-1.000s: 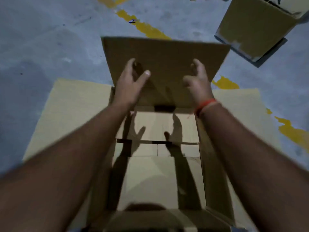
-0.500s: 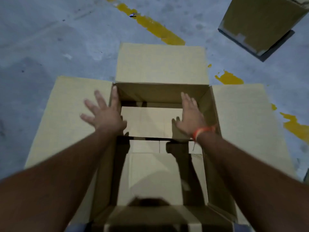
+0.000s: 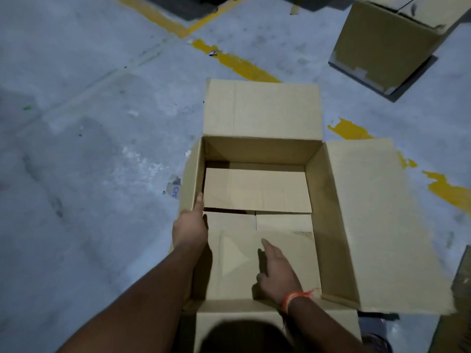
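Open cardboard box (image 3: 323, 225) on a concrete floor (image 3: 89, 149), seen from above, with its long axis running straight away from the person. The floor of the box is made of folded bottom flaps. The near bottom flap (image 3: 237, 263) lies under the right hand (image 3: 277, 271). The far bottom flap (image 3: 254, 189) lies ahead of that hand's fingertips, and a dark gap along its near edge suggests it is not yet seated flat.

The right hand is inside the box with its fingers straight and spread, pointing away from the person. It holds nothing and rests on, or just above, the near bottom flap. An orange wristband (image 3: 293, 298) sits level with the near rim.

The left hand (image 3: 190, 228) straddles the rim of the left wall (image 3: 190, 174), with its thumb laid along the inner side. Its fingers are hidden outside the wall, so it cannot be told whether they clamp the wall. The thumb tip lies just beside the near-left corner of the far bottom flap, which makes this the nearer hand. The right hand is the free one, and its likely next move is forward along the long axis to press that flap down.

Outward from the hands:
- The far top flap (image 3: 262, 108) lies beyond them.
- The right top flap (image 3: 377, 212) is splayed to the right.
- The near top flap (image 3: 239, 312) lies behind the wrists.
- A second cardboard box (image 3: 382, 42) stands well apart, ahead and to the right.
- A worn yellow floor line (image 3: 237, 63) crosses beyond the far flap.
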`<state>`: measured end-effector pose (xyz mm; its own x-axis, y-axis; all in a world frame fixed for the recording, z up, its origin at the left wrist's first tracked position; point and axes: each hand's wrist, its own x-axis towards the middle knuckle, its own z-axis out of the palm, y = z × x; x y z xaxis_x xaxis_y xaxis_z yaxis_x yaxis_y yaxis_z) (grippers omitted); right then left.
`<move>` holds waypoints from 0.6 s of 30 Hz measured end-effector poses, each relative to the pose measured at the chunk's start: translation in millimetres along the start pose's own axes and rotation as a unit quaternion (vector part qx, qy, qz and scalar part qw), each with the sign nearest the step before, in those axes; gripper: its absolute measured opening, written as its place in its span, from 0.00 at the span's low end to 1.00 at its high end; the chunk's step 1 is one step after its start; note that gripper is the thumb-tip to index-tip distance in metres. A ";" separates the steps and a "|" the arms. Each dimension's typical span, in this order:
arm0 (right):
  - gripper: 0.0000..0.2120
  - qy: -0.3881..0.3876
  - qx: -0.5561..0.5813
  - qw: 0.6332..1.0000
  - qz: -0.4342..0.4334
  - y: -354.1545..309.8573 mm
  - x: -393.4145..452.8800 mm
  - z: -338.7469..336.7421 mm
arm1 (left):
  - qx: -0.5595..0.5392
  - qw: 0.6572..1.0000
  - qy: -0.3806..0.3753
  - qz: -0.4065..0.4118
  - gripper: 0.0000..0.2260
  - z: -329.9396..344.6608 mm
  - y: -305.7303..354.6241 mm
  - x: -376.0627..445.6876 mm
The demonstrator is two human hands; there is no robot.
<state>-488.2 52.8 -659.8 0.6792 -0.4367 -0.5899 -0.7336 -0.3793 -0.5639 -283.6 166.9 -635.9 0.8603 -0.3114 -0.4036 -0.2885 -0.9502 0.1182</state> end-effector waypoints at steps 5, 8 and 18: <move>0.40 0.008 -0.010 0.998 -0.068 -49.1 -18.9 -14.1 | -0.106 0.993 -0.008 0.042 0.38 -72.3 15.1 -30.0; 0.38 -0.005 -0.038 0.994 -0.103 -80.2 -35.0 -29.2 | -0.139 0.988 0.019 0.066 0.39 -114.2 18.2 -60.9; 0.24 -0.170 -0.309 0.921 -0.164 -182.3 -119.7 -30.1 | -0.196 0.974 0.108 0.039 0.38 -230.4 -39.6 -199.2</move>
<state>-436.4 149.6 -469.0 0.7568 0.0251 -0.6532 -0.2889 -0.8835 -0.3687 -346.7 263.2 -351.1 0.9227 -0.3386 -0.1844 -0.2104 -0.8430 0.4951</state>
